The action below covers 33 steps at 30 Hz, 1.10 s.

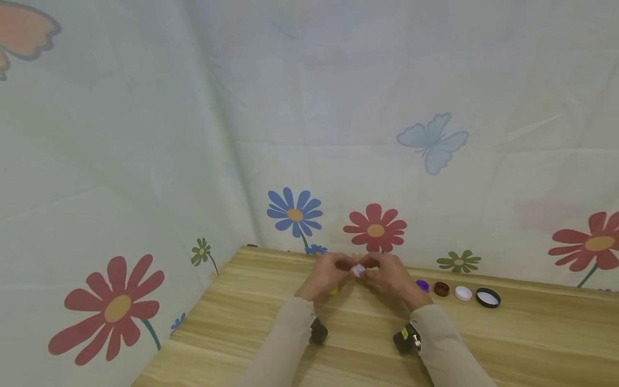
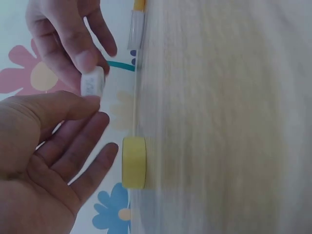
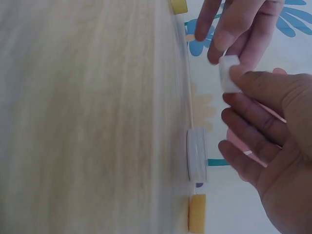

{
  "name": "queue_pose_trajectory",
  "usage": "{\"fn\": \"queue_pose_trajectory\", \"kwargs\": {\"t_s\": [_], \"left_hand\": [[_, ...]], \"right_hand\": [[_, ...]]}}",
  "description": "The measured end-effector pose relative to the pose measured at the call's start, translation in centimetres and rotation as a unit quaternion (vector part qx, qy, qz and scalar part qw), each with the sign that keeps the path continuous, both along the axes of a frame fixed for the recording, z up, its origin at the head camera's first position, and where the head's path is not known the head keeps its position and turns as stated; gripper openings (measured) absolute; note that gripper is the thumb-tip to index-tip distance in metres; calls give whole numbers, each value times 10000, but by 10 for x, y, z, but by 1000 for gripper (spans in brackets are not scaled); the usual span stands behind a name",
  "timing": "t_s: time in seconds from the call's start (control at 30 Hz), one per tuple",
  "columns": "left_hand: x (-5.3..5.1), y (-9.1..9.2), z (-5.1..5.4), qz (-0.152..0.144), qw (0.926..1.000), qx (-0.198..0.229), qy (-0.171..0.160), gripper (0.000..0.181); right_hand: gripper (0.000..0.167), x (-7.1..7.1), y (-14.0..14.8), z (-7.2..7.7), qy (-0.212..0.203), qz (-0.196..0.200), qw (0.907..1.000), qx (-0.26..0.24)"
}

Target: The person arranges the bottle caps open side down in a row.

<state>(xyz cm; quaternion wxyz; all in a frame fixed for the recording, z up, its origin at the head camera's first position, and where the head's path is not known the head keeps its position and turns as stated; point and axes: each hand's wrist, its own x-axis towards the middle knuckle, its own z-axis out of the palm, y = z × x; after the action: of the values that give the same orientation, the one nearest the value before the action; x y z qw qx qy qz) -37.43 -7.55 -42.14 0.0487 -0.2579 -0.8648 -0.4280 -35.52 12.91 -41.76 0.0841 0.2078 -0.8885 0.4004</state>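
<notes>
A small white piece (image 1: pixel 358 270) with faint grey marks is held up between the two hands, above the far part of the table. My left hand (image 1: pixel 329 273) pinches one end between thumb and forefinger. From the other side, my right hand (image 1: pixel 389 275) grips it with thumb and fingertips. In the left wrist view the white piece (image 2: pixel 92 82) looks short and thick-edged; its exact kind cannot be told. The other fingers of the left hand (image 2: pixel 46 151) are spread loosely, as are those of the right hand (image 3: pixel 278 141). Below the left hand stands a yellow roll (image 2: pixel 134 162).
Right of the hands, a purple ring (image 1: pixel 422 286), a dark red ring (image 1: pixel 441 289), a white round piece (image 1: pixel 463 293) and a black-rimmed one (image 1: pixel 488 298) form a row. A clear roll (image 3: pixel 197 155) and an orange one (image 3: pixel 197 213) stand on the wooden table (image 1: pixel 541 333) before a flowered curtain.
</notes>
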Motion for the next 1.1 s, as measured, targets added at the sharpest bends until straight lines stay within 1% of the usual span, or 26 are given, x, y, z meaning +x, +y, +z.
{"fn": "queue_pose_trajectory", "kwargs": {"t_s": [0.13, 0.3, 0.53, 0.73, 0.93, 1.1], "left_hand": [[4, -5, 3, -74, 9998, 155, 81, 20], [9, -8, 8, -100, 9998, 145, 4, 19], [13, -9, 11, -61, 9995, 167, -263, 16], [13, -13, 12, -71, 9986, 293, -432, 14], [14, -17, 11, -113, 9989, 245, -376, 12], [16, -19, 12, -175, 9992, 195, -315, 11]], "right_hand": [[18, 2, 2, 1, 133, 120, 9998, -104], [15, 7, 3, 1, 113, 210, 9992, -317], [17, 16, 5, 5, 23, 166, 9989, -445], [13, 21, 4, 6, 142, 100, 9985, -521], [11, 27, 2, 8, 136, 171, 9977, -647], [9, 29, 0, 5, 55, 44, 9978, -654]]}}
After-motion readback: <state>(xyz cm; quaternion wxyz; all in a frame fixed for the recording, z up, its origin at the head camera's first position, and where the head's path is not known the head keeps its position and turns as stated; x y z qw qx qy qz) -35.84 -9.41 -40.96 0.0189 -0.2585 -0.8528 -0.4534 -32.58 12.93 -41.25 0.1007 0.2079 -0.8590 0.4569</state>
